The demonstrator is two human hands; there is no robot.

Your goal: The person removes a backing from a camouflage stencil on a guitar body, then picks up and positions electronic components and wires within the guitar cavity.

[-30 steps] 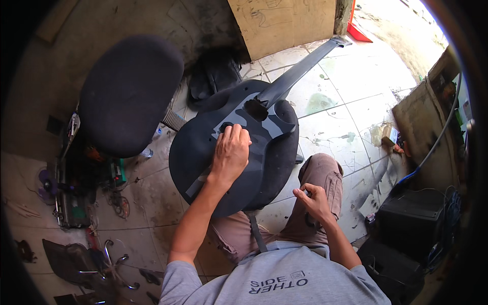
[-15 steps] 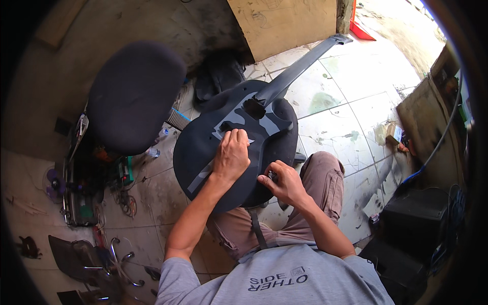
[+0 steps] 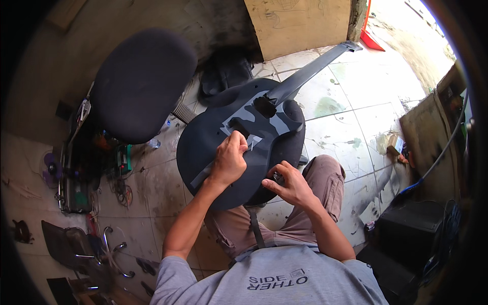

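A dark grey electric guitar (image 3: 223, 178) lies face up across a black padded seat (image 3: 295, 147) before me, its long neck (image 3: 310, 71) pointing up and right. Lighter grey masking pieces (image 3: 278, 122) cover parts of its top around two open cavities. My left hand (image 3: 230, 161) is over the lower cavity, thumb and finger pinched on the edge of a light grey masking piece. My right hand (image 3: 287, 185) is at the guitar's right edge, fingers curled around something small that I cannot make out.
A black cushion (image 3: 137, 81) stands at left, above clutter with a green case (image 3: 123, 157) and a chair base (image 3: 114, 249). A black bag (image 3: 223, 76) lies behind the guitar. A plywood board (image 3: 300, 28), red dustpan (image 3: 371, 41) and bright doorway are beyond. Black boxes (image 3: 406, 223) sit at right.
My right hand has moved up and left from near my knee to the guitar's edge. My left hand's fingers have shifted slightly at the lower cavity, tightening into a pinch on the masking.
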